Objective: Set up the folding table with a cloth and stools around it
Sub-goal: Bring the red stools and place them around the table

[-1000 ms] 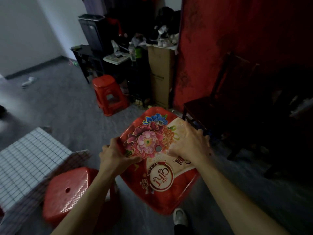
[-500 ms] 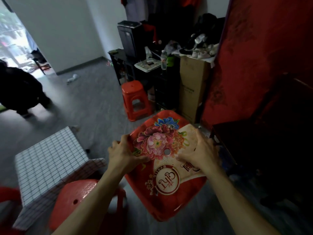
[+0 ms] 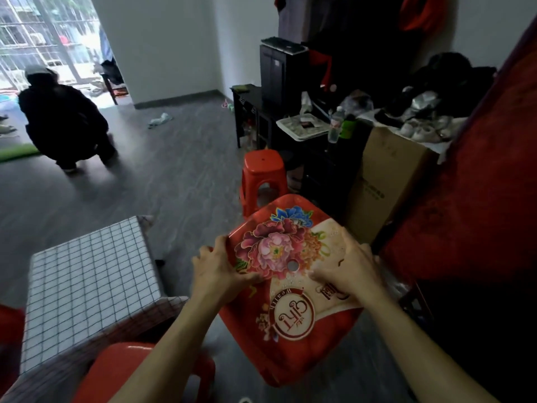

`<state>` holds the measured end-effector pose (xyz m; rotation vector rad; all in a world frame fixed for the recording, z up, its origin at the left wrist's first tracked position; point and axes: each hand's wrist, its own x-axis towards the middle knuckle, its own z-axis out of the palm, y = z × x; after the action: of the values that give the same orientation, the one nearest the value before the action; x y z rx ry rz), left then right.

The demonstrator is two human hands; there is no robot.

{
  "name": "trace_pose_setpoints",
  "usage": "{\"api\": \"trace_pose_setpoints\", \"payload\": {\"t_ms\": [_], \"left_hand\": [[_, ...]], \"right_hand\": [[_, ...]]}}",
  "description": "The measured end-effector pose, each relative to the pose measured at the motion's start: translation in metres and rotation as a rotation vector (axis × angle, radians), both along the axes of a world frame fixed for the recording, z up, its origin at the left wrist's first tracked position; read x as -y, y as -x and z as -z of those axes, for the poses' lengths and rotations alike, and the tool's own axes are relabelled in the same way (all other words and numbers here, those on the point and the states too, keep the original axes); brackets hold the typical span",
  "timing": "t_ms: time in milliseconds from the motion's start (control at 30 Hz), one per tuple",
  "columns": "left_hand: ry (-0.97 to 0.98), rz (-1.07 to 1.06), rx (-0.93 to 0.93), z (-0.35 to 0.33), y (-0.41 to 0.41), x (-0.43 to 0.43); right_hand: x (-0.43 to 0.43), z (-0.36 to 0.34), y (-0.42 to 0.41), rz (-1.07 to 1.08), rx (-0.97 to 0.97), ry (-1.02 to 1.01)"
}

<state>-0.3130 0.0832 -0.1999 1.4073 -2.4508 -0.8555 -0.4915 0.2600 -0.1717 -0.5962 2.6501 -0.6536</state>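
I hold a red plastic stool with a flower-printed seat point(image 3: 290, 289) in front of me, seat tilted toward the camera. My left hand point(image 3: 216, 271) grips its left rim. My right hand point(image 3: 347, 271) lies on the right side of the seat, fingers curled over the edge. The low folding table point(image 3: 90, 283) stands at the lower left under a white checked cloth. A plain red stool point(image 3: 125, 373) sits close to the table's near corner. Another red stool point(image 3: 263, 178) stands farther back on the floor. A red edge point(image 3: 10, 338) shows at the far left.
A person in dark clothes point(image 3: 66, 123) crouches at the back left near a bright doorway. Dark shelves with a tray and bottles point(image 3: 308, 126) and a cardboard box point(image 3: 386, 181) line the right side. A red hanging cloth point(image 3: 479, 199) fills the right. Grey floor point(image 3: 180, 158) lies open in the middle.
My view has swung left and up, bringing the crouching person and doorway into sight. The flowered stool stays in both hands, now nearer the clothed table.
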Motion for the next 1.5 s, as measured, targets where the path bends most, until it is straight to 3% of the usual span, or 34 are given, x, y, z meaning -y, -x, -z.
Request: {"api": "trace_pose_setpoints", "payload": {"t_ms": [267,667,933,1167,1500], "left_hand": [[-0.005,-0.051,-0.041,0.005,0.041,0.107],[-0.017,-0.293,0.136,0.031,0.117,0.242],[-0.046,-0.471,0.091,0.058,0.111,0.321],[-0.112,-0.517,0.085,0.141,0.095,0.403],[-0.172,-0.53,0.165,0.316,0.089,0.495]], "right_hand": [[0.114,0.005,0.052,-0.071,0.026,0.026],[0.296,0.05,0.162,-0.261,0.153,0.024],[0.418,0.073,0.172,-0.435,0.107,-0.028],[0.513,0.145,0.164,-0.471,0.105,-0.096],[0.615,0.337,0.168,-0.529,0.131,-0.149]]}}
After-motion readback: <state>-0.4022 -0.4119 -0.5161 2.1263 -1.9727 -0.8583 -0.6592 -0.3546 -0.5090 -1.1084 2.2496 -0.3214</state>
